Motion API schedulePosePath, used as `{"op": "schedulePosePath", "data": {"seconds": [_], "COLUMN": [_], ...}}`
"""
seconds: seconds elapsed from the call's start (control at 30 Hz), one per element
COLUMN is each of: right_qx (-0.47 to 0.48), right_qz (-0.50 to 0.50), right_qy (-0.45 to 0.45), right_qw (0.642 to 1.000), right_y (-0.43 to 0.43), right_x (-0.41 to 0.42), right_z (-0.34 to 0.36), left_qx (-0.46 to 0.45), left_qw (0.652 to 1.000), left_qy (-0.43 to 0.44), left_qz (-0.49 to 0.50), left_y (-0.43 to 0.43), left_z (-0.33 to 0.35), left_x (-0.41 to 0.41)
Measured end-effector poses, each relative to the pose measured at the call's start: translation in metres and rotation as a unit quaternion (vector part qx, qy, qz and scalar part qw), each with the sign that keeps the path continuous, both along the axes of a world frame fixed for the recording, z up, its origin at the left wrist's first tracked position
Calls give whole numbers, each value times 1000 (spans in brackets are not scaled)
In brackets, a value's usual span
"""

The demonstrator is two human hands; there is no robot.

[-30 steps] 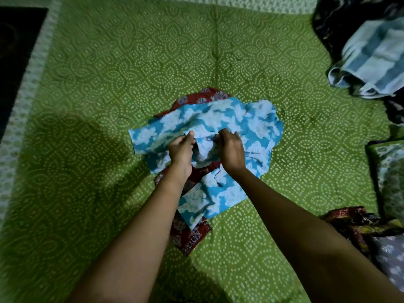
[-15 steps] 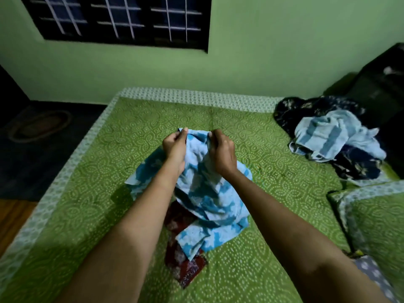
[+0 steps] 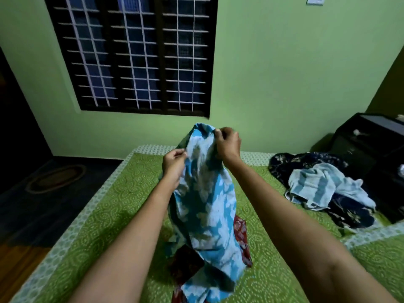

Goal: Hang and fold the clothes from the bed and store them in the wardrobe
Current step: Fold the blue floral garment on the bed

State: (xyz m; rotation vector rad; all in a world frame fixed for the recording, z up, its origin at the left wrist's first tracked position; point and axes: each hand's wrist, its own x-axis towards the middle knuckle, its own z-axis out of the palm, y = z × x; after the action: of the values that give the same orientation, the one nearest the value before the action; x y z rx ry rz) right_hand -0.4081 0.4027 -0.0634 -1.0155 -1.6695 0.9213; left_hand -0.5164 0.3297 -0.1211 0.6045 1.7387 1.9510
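Progress looks early: you pinch the blue-and-white floral garment [image 3: 207, 204] by its top edge, left hand [image 3: 173, 165] lower, right hand [image 3: 227, 145] higher, above the bed [image 3: 109, 215]. Unfolded: red patterned cloth [image 3: 240, 232] near, striped towel [image 3: 314, 186] far right. Wardrobe out of view.

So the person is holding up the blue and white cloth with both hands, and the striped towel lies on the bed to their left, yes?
Not quite. The left hand and right hand do hold up the blue and white cloth, but the striped towel lies on the bed to the person's right, not their left. The head view shows it.
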Motion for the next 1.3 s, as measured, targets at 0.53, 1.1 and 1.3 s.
{"op": "schedulePosePath", "data": {"seconds": [0.53, 1.1, 1.3], "right_qx": [-125, -196, -244], "right_qz": [-7, 100, 196], "right_qy": [184, 296, 169], "right_qw": [975, 930, 934], "right_y": [30, 72, 71], "right_x": [-9, 17, 32], "right_z": [35, 44, 3], "left_qx": [-117, -59, 44], "left_qw": [935, 947, 949], "left_qy": [-181, -224, -220], "left_qz": [-281, -224, -223], "left_y": [-39, -14, 8], "left_z": [-47, -49, -1], "left_x": [-9, -2, 10]}}
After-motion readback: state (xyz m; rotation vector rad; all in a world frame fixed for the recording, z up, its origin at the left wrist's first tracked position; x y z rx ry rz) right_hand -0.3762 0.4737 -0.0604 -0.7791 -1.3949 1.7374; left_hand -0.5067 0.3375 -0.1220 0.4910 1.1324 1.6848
